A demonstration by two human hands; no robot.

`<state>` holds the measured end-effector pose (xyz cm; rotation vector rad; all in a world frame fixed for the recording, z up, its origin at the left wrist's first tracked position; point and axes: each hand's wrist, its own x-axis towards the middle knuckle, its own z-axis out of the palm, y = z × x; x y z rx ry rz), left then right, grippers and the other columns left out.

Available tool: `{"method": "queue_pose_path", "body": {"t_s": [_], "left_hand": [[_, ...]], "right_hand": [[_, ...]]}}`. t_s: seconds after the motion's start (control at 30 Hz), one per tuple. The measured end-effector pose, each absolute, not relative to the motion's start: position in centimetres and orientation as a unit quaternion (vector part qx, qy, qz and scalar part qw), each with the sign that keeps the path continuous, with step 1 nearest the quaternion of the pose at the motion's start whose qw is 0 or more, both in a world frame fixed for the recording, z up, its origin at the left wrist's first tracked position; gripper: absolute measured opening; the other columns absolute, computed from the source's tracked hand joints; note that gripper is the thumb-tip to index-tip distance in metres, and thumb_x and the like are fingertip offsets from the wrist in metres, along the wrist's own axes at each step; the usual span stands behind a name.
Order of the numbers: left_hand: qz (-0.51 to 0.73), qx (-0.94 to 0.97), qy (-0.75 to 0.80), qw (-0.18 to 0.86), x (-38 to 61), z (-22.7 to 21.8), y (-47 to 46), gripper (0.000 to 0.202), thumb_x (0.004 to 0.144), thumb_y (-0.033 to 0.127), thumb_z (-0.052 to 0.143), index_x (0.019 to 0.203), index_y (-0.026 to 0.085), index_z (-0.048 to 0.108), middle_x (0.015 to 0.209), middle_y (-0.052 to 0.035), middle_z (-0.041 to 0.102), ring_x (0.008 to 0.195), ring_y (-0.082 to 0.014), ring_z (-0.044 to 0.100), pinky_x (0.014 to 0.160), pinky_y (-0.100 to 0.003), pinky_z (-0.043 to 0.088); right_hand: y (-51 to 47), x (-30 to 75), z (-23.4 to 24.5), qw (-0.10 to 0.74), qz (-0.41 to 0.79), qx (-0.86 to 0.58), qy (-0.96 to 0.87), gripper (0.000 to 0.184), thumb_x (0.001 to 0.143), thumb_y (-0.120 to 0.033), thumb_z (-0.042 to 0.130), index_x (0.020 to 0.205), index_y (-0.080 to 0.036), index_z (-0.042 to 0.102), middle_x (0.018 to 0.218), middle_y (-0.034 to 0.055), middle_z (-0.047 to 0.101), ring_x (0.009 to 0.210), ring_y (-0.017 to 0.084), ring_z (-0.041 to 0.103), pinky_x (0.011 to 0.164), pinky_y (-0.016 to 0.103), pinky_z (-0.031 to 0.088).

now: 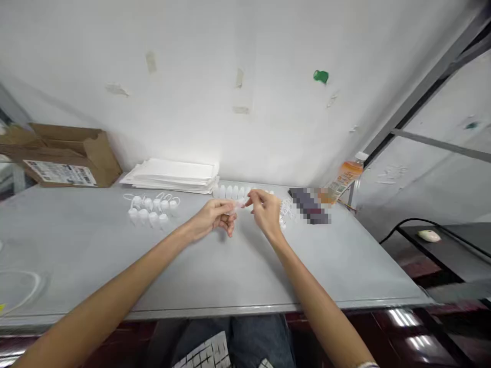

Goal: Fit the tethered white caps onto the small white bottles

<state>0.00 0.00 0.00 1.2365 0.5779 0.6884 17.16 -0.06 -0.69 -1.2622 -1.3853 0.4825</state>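
Head view, from the near edge outward: a grey table (238,276) fills the lower half of the picture, and both bare forearms reach over it toward the middle. The left hand (214,219) and the right hand (267,209) meet just above the tabletop. Each pinches one end of a small white piece (240,204) with thumb and fingertips closed narrowly on it. The piece hangs between the two hands, clear of the table, and is too small to make out in detail.

It looks like thin moulded plastic, so I judge it very light, fairly stiff, smooth and easy to let slip. A fingertip pinch on its ends or sides should suit it better than a hard squeeze, which could bend it or flick it away.

At ten o'clock from the hands sits a cluster of little white bottles (152,210) with loops attached. At three o'clock, just beside the right hand, lies a loose heap of white loops (287,209). At twelve o'clock stands a row of white pieces (232,192). Farther off at eleven o'clock is a stack of white sheets (172,174), with a cardboard box (65,153) beyond it at ten. At two o'clock an orange drink bottle (344,179) leans by the wall.
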Motion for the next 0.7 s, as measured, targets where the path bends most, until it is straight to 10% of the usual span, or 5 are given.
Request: {"method": "queue_pose_path", "body": {"t_s": [0.3, 0.7], "left_hand": [[0.297, 0.59, 0.305, 0.686, -0.5, 0.0, -0.4, 0.035, 0.084, 0.044, 0.063, 0.099, 0.013, 0.062, 0.068, 0.0018, 0.053, 0.051, -0.0136, 0.059, 0.052, -0.03, 0.051], [0.262, 0.622, 0.319, 0.665, -0.3, -1.0, -0.3, 0.037, 0.082, 0.049, 0.062, 0.096, 0.015, 0.063, 0.069, 0.0019, 0.054, 0.053, -0.0124, 0.059, 0.052, -0.028, 0.05]], "right_hand": [[0.9, 25.4, 1.6, 0.632, 0.168, -0.588, -0.477, 0.028, 0.077, -0.035, 0.048, 0.077, -0.014, 0.067, 0.062, 0.002, 0.061, 0.055, 0.014, 0.059, 0.041, 0.021, 0.045], [0.6, 31.0, 1.4, 0.365, 0.14, -0.764, -0.514, 0.026, 0.071, -0.029, 0.055, 0.076, -0.013, 0.074, 0.065, 0.0053, 0.065, 0.05, 0.012, 0.052, 0.043, 0.021, 0.037]]}}
